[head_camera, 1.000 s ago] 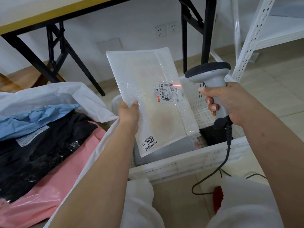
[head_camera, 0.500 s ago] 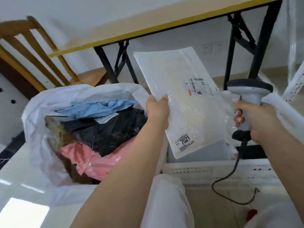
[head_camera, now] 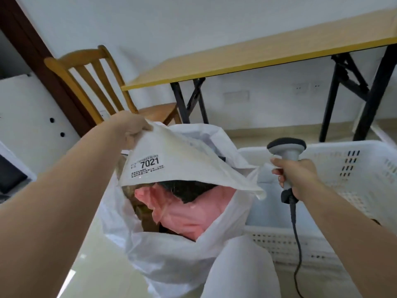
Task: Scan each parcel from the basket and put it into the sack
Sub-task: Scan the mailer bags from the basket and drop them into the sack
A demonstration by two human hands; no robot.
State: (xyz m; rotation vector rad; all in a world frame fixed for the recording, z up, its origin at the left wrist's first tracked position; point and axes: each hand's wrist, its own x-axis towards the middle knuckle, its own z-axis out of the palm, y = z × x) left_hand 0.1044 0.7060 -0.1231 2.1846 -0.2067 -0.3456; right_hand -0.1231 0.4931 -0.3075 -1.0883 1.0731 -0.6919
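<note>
My left hand [head_camera: 132,129] pinches the corner of a flat white bubble-mailer parcel [head_camera: 189,160] with a label reading 7021. The parcel lies nearly level over the open mouth of the white sack [head_camera: 171,254]. Inside the sack I see a pink parcel [head_camera: 189,211] and a black parcel [head_camera: 189,189] under the white one. My right hand [head_camera: 298,175] grips the grey handheld scanner [head_camera: 286,151] upright, to the right of the sack and over the white plastic basket [head_camera: 354,168]. The scanner's black cable [head_camera: 297,244] hangs down.
A wooden chair [head_camera: 90,82] stands behind the sack at the left. A folding table [head_camera: 257,57] with black legs runs along the wall behind. White-clad knees [head_camera: 240,272] show at the bottom. A white cabinet [head_camera: 25,125] stands at the left.
My left hand has swung the white parcel leftward from in front of the scanner and tipped it flat over the sack's mouth. The scanner's red beam is off the label.
</note>
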